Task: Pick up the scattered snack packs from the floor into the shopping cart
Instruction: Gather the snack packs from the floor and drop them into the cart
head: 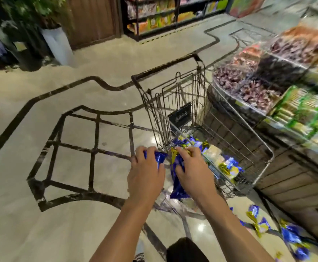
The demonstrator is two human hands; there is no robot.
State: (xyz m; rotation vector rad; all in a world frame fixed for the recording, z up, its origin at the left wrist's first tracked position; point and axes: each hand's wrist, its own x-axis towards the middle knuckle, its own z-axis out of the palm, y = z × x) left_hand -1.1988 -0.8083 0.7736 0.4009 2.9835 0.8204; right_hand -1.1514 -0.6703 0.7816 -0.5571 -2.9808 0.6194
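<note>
Polished beige floor with dark inlaid lines fills most of the frame, and at its centre I am bringing a load of snack packs to the cart. My left hand is clenched around a blue pack, and my right hand grasps a bunch of blue and gold packs that hangs below my palm. Both hands sit at the near rim of the shopping cart, just right of centre, so I judge this to be the drop-off step: the load is at the edge but not yet released inside.

Blue, gold and pale packs already lie in the basket. More scattered packs lie on the floor at the lower right of the frame, near the base of the display counter, so the job is only partly done.

Next I would need to carry both hands over the rim, let the packs fall clear of the wire, then turn down and right for the ones left on the floor. The hanging bunch could snag on the rim or slip loose, so it wants lifting first.

Trays of dark wrapped sweets and green boxes sit on the counter at right. Stocked shelves stand at the top, with a potted plant at upper left.
</note>
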